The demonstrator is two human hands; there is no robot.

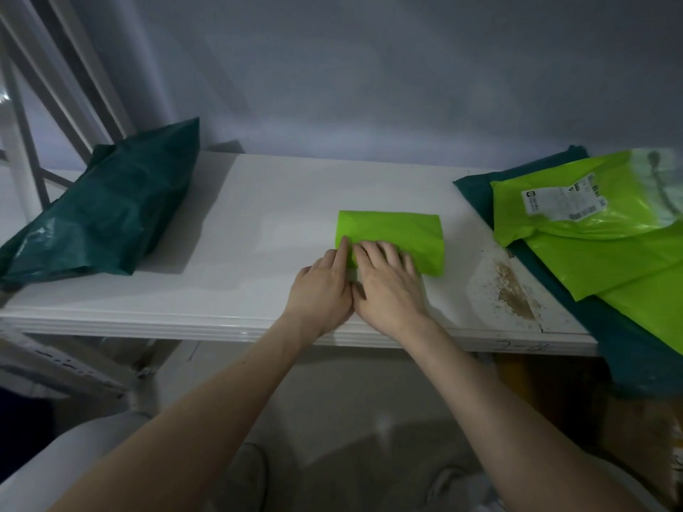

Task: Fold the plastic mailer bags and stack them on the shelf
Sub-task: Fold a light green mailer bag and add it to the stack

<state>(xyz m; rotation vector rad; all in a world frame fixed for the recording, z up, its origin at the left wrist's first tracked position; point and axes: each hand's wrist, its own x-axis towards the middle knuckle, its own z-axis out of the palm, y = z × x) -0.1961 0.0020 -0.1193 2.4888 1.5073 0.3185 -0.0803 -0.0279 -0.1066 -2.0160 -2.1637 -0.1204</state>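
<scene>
A bright green mailer bag (403, 230), folded into a small rectangle, lies on the white shelf board (258, 216). My left hand (321, 286) lies flat at the bag's near left corner, its fingertips touching the edge. My right hand (388, 282) presses flat on the bag's near edge, fingers spread. The two hands touch side by side. Neither hand grips the bag. On the right lies a pile of unfolded bright green mailer bags (606, 234), the top one with a white label.
A crumpled dark green bag (107, 212) lies at the shelf's left end. A dark green bag (628, 341) under the right pile hangs over the front edge. A brown stained patch (512, 290) marks the board. White frame bars (55, 86) stand at left.
</scene>
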